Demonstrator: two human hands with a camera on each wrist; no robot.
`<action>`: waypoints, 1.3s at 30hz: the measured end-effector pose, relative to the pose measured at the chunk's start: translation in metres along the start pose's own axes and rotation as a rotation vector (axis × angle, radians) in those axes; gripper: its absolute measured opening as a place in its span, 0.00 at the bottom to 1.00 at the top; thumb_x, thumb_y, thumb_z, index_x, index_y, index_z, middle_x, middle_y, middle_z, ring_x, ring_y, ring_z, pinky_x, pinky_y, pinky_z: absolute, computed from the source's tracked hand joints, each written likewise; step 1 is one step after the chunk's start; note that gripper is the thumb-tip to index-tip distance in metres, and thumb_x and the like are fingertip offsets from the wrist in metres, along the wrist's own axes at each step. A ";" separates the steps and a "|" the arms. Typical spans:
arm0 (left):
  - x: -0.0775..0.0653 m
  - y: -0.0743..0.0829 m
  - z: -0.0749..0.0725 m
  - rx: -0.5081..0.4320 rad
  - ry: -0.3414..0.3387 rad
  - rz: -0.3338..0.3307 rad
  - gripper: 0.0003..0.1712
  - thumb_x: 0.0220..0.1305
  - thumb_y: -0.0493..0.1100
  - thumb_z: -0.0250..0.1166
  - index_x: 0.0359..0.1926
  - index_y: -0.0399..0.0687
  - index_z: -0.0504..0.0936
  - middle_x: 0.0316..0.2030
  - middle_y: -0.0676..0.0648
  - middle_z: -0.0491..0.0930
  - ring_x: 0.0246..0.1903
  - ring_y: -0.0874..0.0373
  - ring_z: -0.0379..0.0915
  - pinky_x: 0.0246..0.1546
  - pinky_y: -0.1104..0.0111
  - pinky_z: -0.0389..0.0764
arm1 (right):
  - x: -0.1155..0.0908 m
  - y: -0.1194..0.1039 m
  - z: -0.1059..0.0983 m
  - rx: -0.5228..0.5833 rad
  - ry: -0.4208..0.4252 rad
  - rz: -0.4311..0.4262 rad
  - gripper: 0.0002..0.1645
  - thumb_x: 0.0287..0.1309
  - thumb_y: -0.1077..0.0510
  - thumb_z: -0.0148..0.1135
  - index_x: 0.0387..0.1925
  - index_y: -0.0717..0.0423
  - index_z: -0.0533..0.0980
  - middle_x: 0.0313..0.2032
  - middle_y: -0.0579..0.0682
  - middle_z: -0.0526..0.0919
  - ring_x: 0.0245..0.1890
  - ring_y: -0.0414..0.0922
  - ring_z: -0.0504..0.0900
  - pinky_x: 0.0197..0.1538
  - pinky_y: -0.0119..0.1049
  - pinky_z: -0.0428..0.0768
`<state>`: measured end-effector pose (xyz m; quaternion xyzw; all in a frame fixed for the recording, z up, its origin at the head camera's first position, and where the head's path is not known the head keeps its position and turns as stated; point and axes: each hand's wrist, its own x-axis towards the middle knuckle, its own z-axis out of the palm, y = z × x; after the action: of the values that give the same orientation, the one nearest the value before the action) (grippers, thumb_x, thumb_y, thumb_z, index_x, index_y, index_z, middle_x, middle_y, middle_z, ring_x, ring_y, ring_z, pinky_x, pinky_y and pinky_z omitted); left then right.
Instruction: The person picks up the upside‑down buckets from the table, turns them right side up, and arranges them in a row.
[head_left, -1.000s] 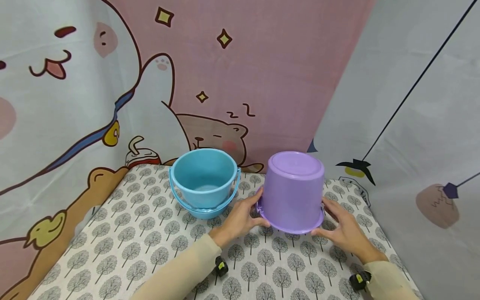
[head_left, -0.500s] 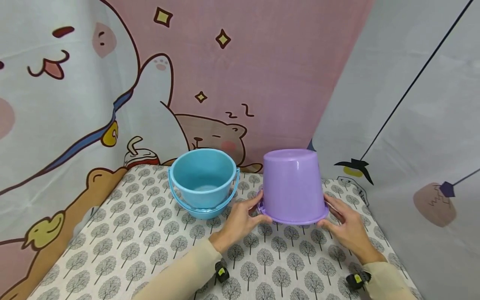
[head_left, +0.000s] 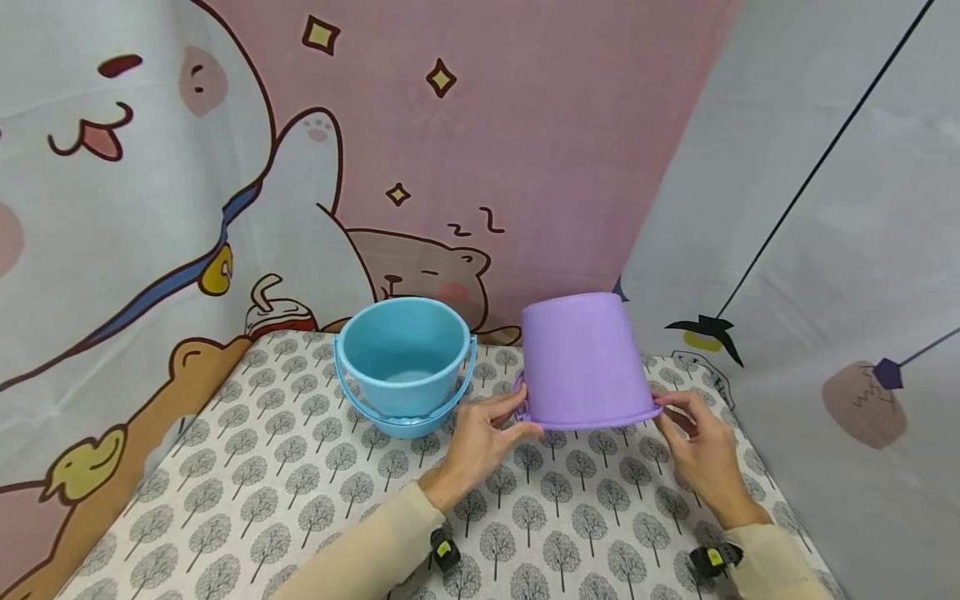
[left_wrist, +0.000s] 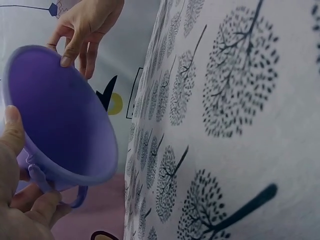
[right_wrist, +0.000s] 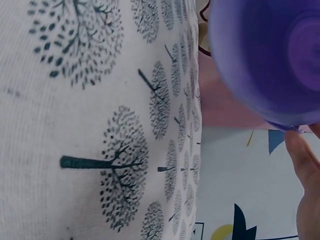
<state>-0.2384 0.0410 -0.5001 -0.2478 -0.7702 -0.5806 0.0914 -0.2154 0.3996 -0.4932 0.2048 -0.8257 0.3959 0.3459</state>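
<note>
A purple bucket [head_left: 585, 362] is held bottom-up between my two hands, its base leaning to the left in the head view. My left hand [head_left: 480, 446] grips the rim at the left side, by the handle joint. In the left wrist view, that hand's fingers [left_wrist: 45, 207] are at the purple handle [left_wrist: 80, 197], and the bucket's hollow inside shows. The right hand [head_left: 701, 454] pinches the rim at the right; its thumb lies on the rim in the left wrist view. To the left stands a light blue bucket [head_left: 405, 400], upright, its handle hanging down in front.
A tablecloth [head_left: 337, 517] printed with grey trees covers the table. Behind it hangs a cartoon cloth backdrop [head_left: 562, 150], which also runs along the right side. The blue bucket stands close to my left hand.
The purple bucket has tipped so its flat base no longer shows, its rim has risen, and it leans further left. Both hands kept their hold. The blue bucket stayed in place.
</note>
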 end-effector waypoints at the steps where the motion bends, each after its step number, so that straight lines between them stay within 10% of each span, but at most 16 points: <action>1: 0.000 0.001 0.000 -0.012 0.007 0.002 0.39 0.69 0.48 0.84 0.76 0.42 0.83 0.74 0.34 0.82 0.75 0.39 0.85 0.68 0.58 0.92 | 0.001 -0.001 0.000 -0.005 0.010 -0.003 0.20 0.63 0.88 0.70 0.53 0.76 0.81 0.55 0.72 0.92 0.64 0.18 0.86 0.66 0.22 0.88; 19: 0.003 0.024 -0.006 -0.111 0.078 0.035 0.26 0.77 0.46 0.78 0.72 0.51 0.89 0.75 0.40 0.86 0.55 0.43 0.98 0.41 0.71 0.98 | 0.011 -0.019 -0.010 -0.104 0.069 -0.027 0.26 0.61 0.86 0.75 0.60 0.75 0.83 0.47 0.71 0.94 0.54 0.11 0.84 0.59 0.13 0.86; 28: 0.005 0.031 -0.013 -0.122 0.094 0.128 0.25 0.78 0.41 0.77 0.72 0.46 0.88 0.72 0.36 0.88 0.66 0.41 0.93 0.61 0.71 0.93 | 0.019 -0.030 -0.015 -0.087 0.085 -0.076 0.35 0.57 0.85 0.79 0.66 0.68 0.86 0.48 0.70 0.95 0.53 0.14 0.87 0.56 0.15 0.88; 39: 0.003 0.039 -0.020 -0.098 0.102 0.168 0.27 0.79 0.39 0.76 0.75 0.46 0.87 0.67 0.34 0.91 0.57 0.41 0.97 0.58 0.70 0.95 | 0.031 -0.043 -0.019 -0.094 0.128 -0.102 0.40 0.51 0.86 0.81 0.66 0.64 0.89 0.50 0.70 0.96 0.55 0.15 0.87 0.50 0.13 0.88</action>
<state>-0.2243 0.0313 -0.4595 -0.2859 -0.7117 -0.6197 0.1667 -0.2029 0.3869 -0.4399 0.2043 -0.8079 0.3509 0.4270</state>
